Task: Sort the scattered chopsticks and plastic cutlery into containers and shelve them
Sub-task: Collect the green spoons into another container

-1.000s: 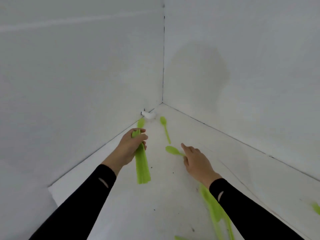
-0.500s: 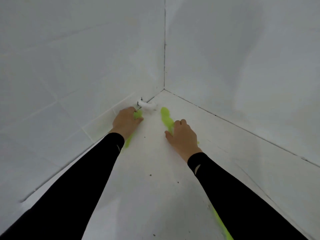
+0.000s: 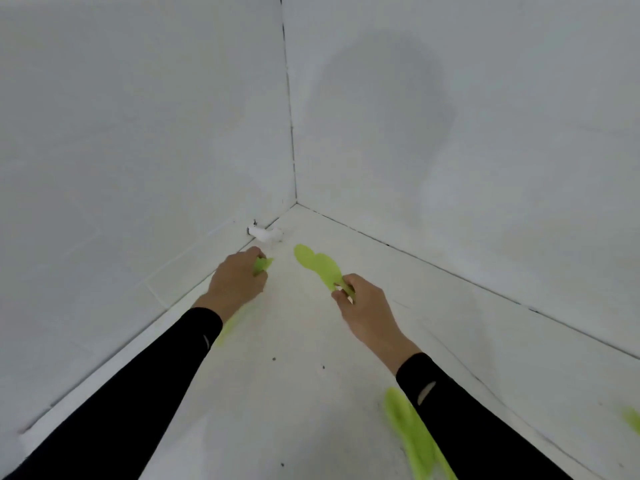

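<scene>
My left hand grips a bundle of lime-green plastic cutlery; the bundle's tips poke out past my fingers and its handles trail blurred under my wrist. My right hand pinches the handles of green plastic spoons, whose bowls point toward the corner just above the white floor. More green cutlery lies blurred on the floor under my right forearm.
Two white tiled walls meet at a corner right ahead. A small white fitting sticks out at the base of the left wall. Another green piece lies at the far right edge.
My right hand has closed on the spoons that lay near the corner and lifted them slightly. My left hand reached toward the corner with its bundle and stays there. The view shifted.
</scene>
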The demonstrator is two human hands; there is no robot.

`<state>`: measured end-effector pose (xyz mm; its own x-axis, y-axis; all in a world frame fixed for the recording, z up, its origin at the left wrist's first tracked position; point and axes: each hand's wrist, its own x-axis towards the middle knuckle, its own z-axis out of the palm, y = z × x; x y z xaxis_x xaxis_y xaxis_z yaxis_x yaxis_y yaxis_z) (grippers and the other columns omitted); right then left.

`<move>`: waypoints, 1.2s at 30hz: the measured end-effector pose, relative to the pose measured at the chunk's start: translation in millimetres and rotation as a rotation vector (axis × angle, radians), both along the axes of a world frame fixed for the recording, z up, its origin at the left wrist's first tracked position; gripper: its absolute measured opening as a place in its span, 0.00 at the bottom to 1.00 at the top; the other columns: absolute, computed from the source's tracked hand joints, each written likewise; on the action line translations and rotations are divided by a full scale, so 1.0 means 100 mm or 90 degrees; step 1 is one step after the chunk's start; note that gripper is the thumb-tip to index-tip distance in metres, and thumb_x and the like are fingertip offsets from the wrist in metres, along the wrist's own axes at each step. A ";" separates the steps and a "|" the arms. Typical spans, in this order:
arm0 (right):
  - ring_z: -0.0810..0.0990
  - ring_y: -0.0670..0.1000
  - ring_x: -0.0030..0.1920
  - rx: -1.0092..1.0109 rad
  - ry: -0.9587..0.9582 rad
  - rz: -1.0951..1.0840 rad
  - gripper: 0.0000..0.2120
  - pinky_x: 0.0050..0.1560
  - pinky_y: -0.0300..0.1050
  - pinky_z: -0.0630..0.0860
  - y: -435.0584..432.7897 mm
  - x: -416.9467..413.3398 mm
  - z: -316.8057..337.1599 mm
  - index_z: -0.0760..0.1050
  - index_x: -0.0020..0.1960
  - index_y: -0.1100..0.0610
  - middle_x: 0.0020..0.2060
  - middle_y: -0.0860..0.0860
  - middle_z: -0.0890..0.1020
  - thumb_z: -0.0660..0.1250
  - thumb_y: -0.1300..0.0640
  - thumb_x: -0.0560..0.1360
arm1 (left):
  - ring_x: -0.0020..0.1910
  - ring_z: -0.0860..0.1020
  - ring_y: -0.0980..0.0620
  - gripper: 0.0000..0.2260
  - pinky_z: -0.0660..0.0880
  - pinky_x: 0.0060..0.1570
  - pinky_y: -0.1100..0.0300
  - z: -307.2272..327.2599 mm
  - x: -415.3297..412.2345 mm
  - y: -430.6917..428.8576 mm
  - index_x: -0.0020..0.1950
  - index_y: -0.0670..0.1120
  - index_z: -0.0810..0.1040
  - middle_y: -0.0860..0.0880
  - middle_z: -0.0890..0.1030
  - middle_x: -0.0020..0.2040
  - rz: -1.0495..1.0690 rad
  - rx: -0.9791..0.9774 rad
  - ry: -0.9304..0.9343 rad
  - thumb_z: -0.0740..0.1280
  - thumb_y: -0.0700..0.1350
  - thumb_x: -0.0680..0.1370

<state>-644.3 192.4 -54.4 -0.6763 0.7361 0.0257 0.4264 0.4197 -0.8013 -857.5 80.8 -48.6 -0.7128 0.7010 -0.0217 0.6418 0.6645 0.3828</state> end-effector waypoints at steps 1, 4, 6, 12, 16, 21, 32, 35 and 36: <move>0.74 0.51 0.37 -0.028 0.024 -0.012 0.08 0.37 0.40 0.67 -0.07 0.09 0.07 0.74 0.57 0.56 0.41 0.50 0.78 0.65 0.58 0.78 | 0.45 0.78 0.43 0.11 0.75 0.45 0.54 0.11 0.12 -0.02 0.58 0.51 0.76 0.48 0.80 0.44 0.012 0.040 -0.007 0.65 0.47 0.76; 0.72 0.42 0.32 -0.082 0.073 -0.022 0.10 0.32 0.31 0.68 -0.27 0.33 0.30 0.74 0.60 0.54 0.40 0.47 0.76 0.65 0.58 0.79 | 0.38 0.82 0.51 0.10 0.79 0.45 0.57 0.48 0.54 -0.04 0.57 0.52 0.78 0.53 0.85 0.40 0.064 0.257 -0.223 0.65 0.47 0.77; 0.71 0.39 0.29 -0.132 0.112 -0.017 0.09 0.32 0.30 0.67 -0.44 0.51 0.47 0.76 0.59 0.55 0.39 0.45 0.75 0.65 0.58 0.79 | 0.40 0.84 0.52 0.10 0.79 0.48 0.55 0.68 0.88 -0.10 0.60 0.47 0.78 0.49 0.86 0.43 0.085 0.444 -0.494 0.63 0.41 0.80; 0.72 0.39 0.30 -0.189 0.159 -0.002 0.08 0.35 0.34 0.67 -0.75 1.00 0.80 0.79 0.56 0.49 0.46 0.51 0.83 0.65 0.56 0.79 | 0.43 0.82 0.46 0.08 0.81 0.45 0.49 0.81 1.53 -0.24 0.56 0.43 0.78 0.41 0.82 0.50 0.168 0.646 -0.783 0.62 0.34 0.80; 0.82 0.45 0.45 -0.148 0.109 0.018 0.05 0.50 0.42 0.77 -0.89 1.31 0.87 0.81 0.50 0.48 0.50 0.44 0.84 0.66 0.54 0.78 | 0.43 0.82 0.46 0.18 0.81 0.43 0.53 0.84 1.89 -0.38 0.59 0.40 0.76 0.42 0.82 0.48 0.142 0.624 -0.777 0.67 0.54 0.79; 0.76 0.48 0.53 -0.124 0.006 0.054 0.21 0.53 0.43 0.71 -1.06 1.60 1.06 0.79 0.63 0.56 0.52 0.52 0.79 0.58 0.43 0.81 | 0.40 0.82 0.47 0.16 0.81 0.40 0.53 0.76 2.17 -0.61 0.64 0.46 0.75 0.42 0.81 0.48 0.091 0.672 -0.814 0.67 0.34 0.78; 0.75 0.53 0.43 -0.212 -0.014 -0.005 0.23 0.39 0.40 0.69 -1.19 1.87 0.91 0.75 0.60 0.61 0.49 0.53 0.73 0.49 0.46 0.84 | 0.41 0.84 0.47 0.16 0.80 0.37 0.57 0.63 2.65 -0.71 0.64 0.44 0.74 0.41 0.83 0.50 0.034 0.541 -0.793 0.66 0.33 0.78; 0.75 0.49 0.53 -0.121 -0.075 -0.041 0.21 0.52 0.39 0.71 -0.95 2.03 0.62 0.68 0.73 0.53 0.57 0.51 0.71 0.53 0.49 0.83 | 0.40 0.84 0.45 0.13 0.82 0.37 0.54 0.62 2.55 -0.74 0.61 0.42 0.77 0.40 0.82 0.51 0.055 0.528 -0.787 0.62 0.31 0.79; 0.74 0.50 0.58 -0.082 -0.126 -0.046 0.21 0.56 0.39 0.69 -0.88 2.10 0.49 0.66 0.74 0.52 0.61 0.53 0.70 0.54 0.51 0.82 | 0.38 0.83 0.45 0.13 0.83 0.40 0.50 0.61 2.52 -0.74 0.60 0.41 0.77 0.40 0.81 0.49 0.061 0.524 -0.787 0.61 0.31 0.79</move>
<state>-434.5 104.9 -5.2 -0.6047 0.7714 -0.1984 0.6050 0.2829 -0.7442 -605.6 7.2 12.1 -0.5822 0.7693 -0.2631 -0.3938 0.0163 0.9191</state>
